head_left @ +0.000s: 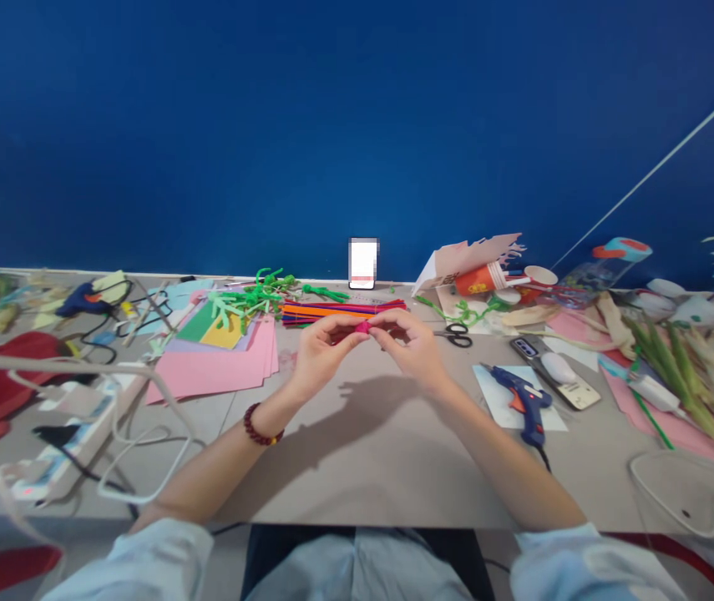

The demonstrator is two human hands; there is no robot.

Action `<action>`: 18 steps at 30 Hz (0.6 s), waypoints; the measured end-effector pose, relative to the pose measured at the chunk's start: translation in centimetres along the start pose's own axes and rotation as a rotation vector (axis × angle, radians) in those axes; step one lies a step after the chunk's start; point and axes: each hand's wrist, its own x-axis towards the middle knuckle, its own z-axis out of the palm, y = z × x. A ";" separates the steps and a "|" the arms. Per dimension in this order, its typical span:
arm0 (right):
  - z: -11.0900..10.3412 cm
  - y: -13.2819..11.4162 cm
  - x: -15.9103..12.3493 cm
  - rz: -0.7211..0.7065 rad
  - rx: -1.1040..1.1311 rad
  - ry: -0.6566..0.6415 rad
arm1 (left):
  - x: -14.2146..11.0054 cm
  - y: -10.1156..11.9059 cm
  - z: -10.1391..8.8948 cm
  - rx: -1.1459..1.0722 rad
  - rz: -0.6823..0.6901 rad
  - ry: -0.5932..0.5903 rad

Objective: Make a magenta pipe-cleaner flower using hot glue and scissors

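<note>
Above the middle of the table, my left hand (325, 355) and my right hand (412, 346) meet fingertip to fingertip. Between them they pinch a small bright pink piece (362, 327), which looks like a coiled pipe cleaner; the fingers cover much of it. Just behind the hands lies a bundle of pipe cleaners (312, 312) in orange, red and purple. Black-handled scissors (458, 335) rest to the right of my right hand. Green bent pipe cleaners (250, 299) sit over coloured paper sheets (212, 371) on the left.
A phone (362, 263) stands upright against the blue wall. On the right are a blue glue gun (523, 401) on paper, another phone (575, 391), a tipped red paper cup (480, 279) and corn husks (676, 367). At left, a power strip (74, 451) trails white cables.
</note>
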 end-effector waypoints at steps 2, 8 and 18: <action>0.0 0.1 0.0 0.042 0.042 -0.016 | 0.2 0.1 0.0 -0.025 -0.021 0.013; -0.2 0.3 0.2 0.148 0.182 -0.082 | 0.9 0.4 -0.5 -0.102 -0.155 -0.056; -0.9 0.8 0.7 0.219 0.179 -0.152 | 1.1 0.6 -0.8 -0.191 -0.332 -0.190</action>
